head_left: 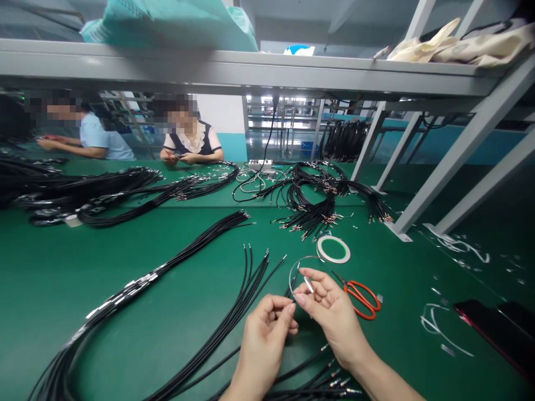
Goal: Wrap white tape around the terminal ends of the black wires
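L hand (263, 345) and R hand (330, 312) are close together over the green desk (167, 317), R fingers pinching a small metal terminal (308, 284) on a thin wire (301, 262); can't tell if L is gripping it too. Orange-handled scissors (361, 299) lie just beside. Best w/ a short, steady pinch right by the terminal, so the wire doesn't kink.

Left hand (263, 345) and right hand (330, 314) close together

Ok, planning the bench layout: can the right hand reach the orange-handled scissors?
Probably yes: the right hand lies just beside the orange-handled scissors with nothing between them, though its fingers seem to hold a thin wire.
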A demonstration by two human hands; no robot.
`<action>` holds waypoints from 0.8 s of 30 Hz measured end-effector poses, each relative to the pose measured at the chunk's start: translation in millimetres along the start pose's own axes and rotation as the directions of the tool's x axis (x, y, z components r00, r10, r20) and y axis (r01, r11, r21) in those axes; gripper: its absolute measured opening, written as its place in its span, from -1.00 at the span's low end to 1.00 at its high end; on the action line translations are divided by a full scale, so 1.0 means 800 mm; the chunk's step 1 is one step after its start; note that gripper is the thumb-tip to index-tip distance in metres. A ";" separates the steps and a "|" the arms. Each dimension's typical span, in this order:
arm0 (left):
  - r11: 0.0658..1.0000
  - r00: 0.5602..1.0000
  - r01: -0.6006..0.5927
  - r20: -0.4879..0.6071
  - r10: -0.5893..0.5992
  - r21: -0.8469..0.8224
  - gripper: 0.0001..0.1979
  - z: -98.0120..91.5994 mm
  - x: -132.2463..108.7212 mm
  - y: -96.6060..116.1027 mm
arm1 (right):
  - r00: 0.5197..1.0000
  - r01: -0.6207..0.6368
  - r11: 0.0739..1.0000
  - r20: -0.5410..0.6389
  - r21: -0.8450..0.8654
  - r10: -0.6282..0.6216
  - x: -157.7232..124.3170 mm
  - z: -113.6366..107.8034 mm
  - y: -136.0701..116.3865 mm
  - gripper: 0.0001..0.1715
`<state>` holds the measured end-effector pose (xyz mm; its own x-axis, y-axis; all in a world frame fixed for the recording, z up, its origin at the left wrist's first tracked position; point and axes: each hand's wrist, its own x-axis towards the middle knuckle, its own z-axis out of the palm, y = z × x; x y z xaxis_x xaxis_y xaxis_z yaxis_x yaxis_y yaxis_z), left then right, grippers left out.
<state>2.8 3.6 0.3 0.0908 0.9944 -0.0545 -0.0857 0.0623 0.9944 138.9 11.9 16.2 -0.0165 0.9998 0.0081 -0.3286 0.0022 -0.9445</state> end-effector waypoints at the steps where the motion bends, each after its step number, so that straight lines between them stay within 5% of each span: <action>1: 0.999 1.000 -0.030 -0.002 0.030 0.030 -0.77 -0.001 0.000 -0.001 | 1.000 -0.005 1.000 0.007 -0.003 0.005 0.000 0.000 0.003 -0.47; 6: 0.977 0.989 -0.148 0.004 0.150 0.155 -0.84 -0.005 0.001 -0.004 | 0.999 -0.028 0.999 0.023 -0.015 0.029 0.001 0.000 0.003 -0.36; 12: 0.978 0.987 -0.159 -0.009 0.161 0.136 -0.84 -0.005 0.000 0.006 | 0.986 0.083 0.988 -0.135 -0.133 -0.101 -0.005 0.000 -0.009 -0.69; 18: 0.987 0.985 -0.160 -0.070 0.160 0.013 -0.77 -0.006 0.002 0.010 | 0.996 0.086 0.979 0.036 -0.183 -0.080 -0.013 0.003 -0.005 -0.54; 24: 0.986 0.984 -0.164 -0.067 0.166 0.029 -0.75 -0.009 -0.001 0.009 | 0.999 0.033 0.985 0.044 -0.171 -0.026 -0.015 0.001 0.000 -0.60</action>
<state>-5.3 3.7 7.0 0.0082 0.9944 0.1051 -0.0711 -0.1042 0.9920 138.0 0.3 16.5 -0.0493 0.9977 0.0470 -0.1624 0.0384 -0.9860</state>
